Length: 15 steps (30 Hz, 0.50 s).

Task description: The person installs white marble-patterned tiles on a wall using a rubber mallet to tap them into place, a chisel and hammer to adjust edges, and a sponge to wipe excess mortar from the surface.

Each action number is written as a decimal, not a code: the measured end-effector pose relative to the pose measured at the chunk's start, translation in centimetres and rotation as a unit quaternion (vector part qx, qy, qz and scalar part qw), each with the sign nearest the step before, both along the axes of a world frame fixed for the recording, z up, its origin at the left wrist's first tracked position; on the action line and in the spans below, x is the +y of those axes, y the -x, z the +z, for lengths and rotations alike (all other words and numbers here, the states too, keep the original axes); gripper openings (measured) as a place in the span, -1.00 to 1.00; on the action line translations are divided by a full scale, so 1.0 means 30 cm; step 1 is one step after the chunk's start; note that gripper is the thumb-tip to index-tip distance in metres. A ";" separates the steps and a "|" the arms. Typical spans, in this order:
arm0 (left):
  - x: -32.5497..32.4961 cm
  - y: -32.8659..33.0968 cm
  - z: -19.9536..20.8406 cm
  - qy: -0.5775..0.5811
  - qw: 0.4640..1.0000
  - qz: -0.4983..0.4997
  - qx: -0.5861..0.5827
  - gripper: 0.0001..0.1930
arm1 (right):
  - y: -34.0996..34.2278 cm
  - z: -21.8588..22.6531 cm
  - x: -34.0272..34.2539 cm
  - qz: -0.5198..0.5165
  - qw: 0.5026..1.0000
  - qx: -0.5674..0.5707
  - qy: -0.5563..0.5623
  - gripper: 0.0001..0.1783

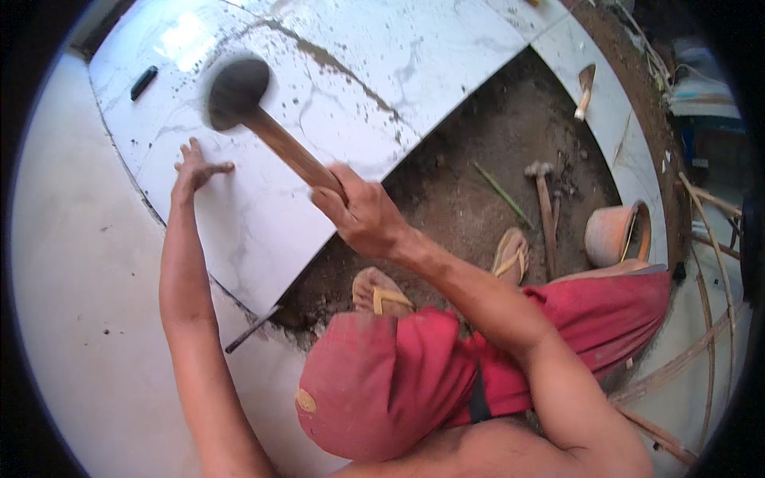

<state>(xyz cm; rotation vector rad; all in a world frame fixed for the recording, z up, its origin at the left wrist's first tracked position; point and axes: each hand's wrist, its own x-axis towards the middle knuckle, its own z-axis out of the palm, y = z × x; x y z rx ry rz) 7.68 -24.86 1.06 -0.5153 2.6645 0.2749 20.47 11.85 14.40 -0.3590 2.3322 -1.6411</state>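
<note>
My right hand point(362, 211) is closed round the wooden handle of a mallet point(293, 150). The mallet's thick dark head, blurred at its left edge, is over the white marbled floor tiles point(255, 215); whether it touches them I cannot tell. To the left, my left hand point(199, 166) lies with fingers spread on a tile near its left edge, holding nothing. Beyond that hand rests a small dark oblong object point(144, 83). Grey grit and a dirty streak point(335, 65) mark the tiles farther off.
Bare soil point(478, 159) borders the tiles, with a hammer point(543, 203) and green stick point(502, 193) on it. An orange bucket point(610, 237) stands right, below a wooden-handled tool point(585, 92). A thin rod point(251, 331) lies near my left forearm; wooden poles point(709, 319) lie far right.
</note>
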 end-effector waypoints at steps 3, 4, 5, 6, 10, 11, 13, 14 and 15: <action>-0.038 -0.001 -0.028 -0.005 0.999 -0.029 0.025 0.41 | -0.016 0.017 -0.039 -0.037 0.986 0.125 0.108 -0.63; -0.016 0.013 -0.009 -0.007 0.999 -0.028 0.030 0.35 | -0.022 -0.028 -0.015 -0.035 0.994 0.069 0.074 -0.63; 0.047 0.008 0.003 -0.014 0.999 -0.030 0.029 0.30 | -0.060 -0.102 0.034 -0.038 0.999 0.007 0.033 -0.63; 0.092 -0.018 0.021 -0.016 0.999 -0.030 0.023 0.25 | -0.099 -0.166 0.066 -0.041 0.997 -0.060 -0.003 -0.62; -0.077 -0.122 -0.085 0.035 0.991 -0.074 0.109 -0.01 | -0.068 -0.150 0.003 0.011 0.985 -0.170 0.002 -0.63; -0.195 -0.202 -0.108 0.059 0.985 -0.072 0.143 -0.06 | -0.051 -0.135 -0.019 0.053 0.991 -0.085 0.091 -0.69; -0.177 -0.338 -0.123 0.095 0.975 -0.059 0.193 -0.15 | -0.033 -0.036 -0.017 0.023 0.958 -0.111 0.262 -0.58; -0.177 -0.376 -0.118 0.088 0.971 -0.040 0.217 -0.17 | -0.027 0.001 -0.020 0.002 0.921 -0.133 0.365 -0.52; -0.196 -0.373 -0.128 0.111 0.960 -0.047 0.253 -0.19 | -0.028 0.018 -0.018 -0.011 0.888 -0.152 0.434 -0.45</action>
